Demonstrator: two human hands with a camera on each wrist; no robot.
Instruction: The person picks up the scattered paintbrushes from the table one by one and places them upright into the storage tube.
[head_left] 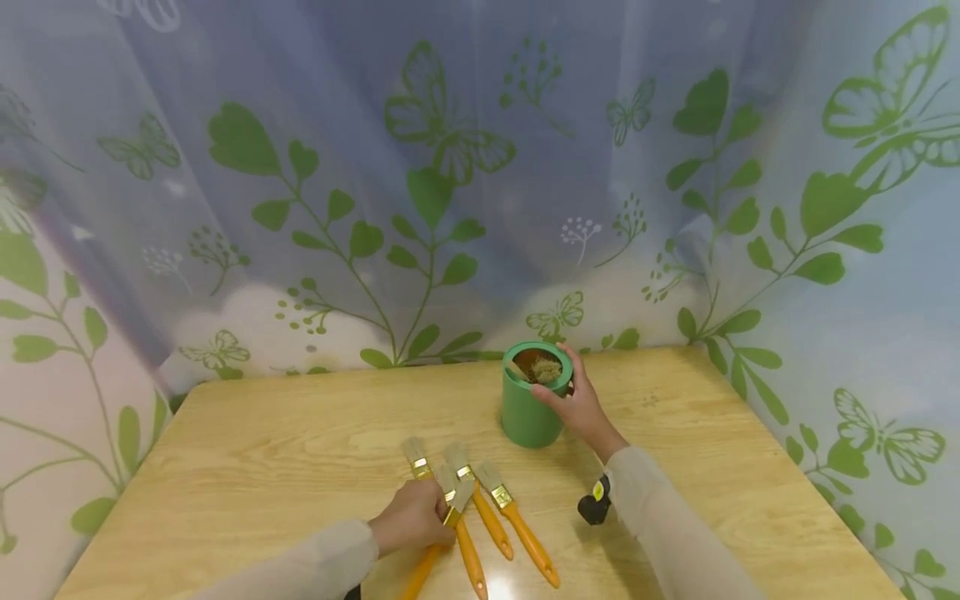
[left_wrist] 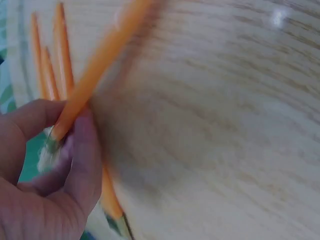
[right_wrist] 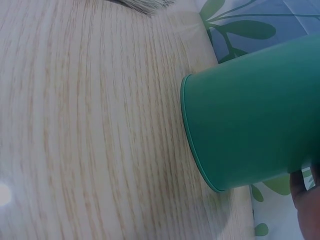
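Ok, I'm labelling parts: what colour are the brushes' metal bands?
The bands are gold, clearest in the head view.

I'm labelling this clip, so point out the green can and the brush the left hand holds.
Green can (head_left: 529, 417): head view, front of its outer wall.
Held brush (left_wrist: 96, 66): left wrist view, its orange handle.

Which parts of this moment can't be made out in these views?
Head view: the inside bottom of the green can, hidden by its wall and contents.
Left wrist view: the held brush, its handle end cut off by the top edge.
Right wrist view: the right hand, mostly cut off by the right edge.
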